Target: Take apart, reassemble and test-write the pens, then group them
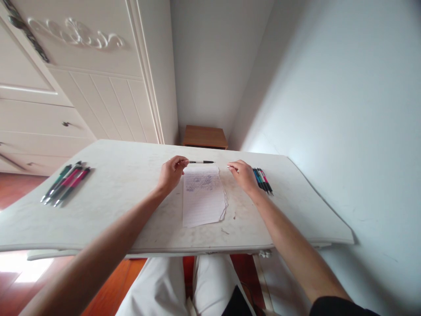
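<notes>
Above the far edge of the paper, a pen [201, 162] with a white barrel and a black grip lies level, its dark end toward the right. My left hand [173, 172] is closed on the pen's left end in a pinch. To the right, my right hand [242, 174] pinches a small pale piece [229, 166], too small to make out clearly. Between and below the hands is a torn-edged sheet of lined paper [202, 208] with dark scribbles on its upper half.
Several pens [66, 184] lie together on the left of the white table [131, 162]. More pens [262, 181] rest beside my right wrist. A white cabinet [108, 101] stands behind on the left, a wall [345, 131] on the right, and a brown wooden piece [204, 135] beyond the table.
</notes>
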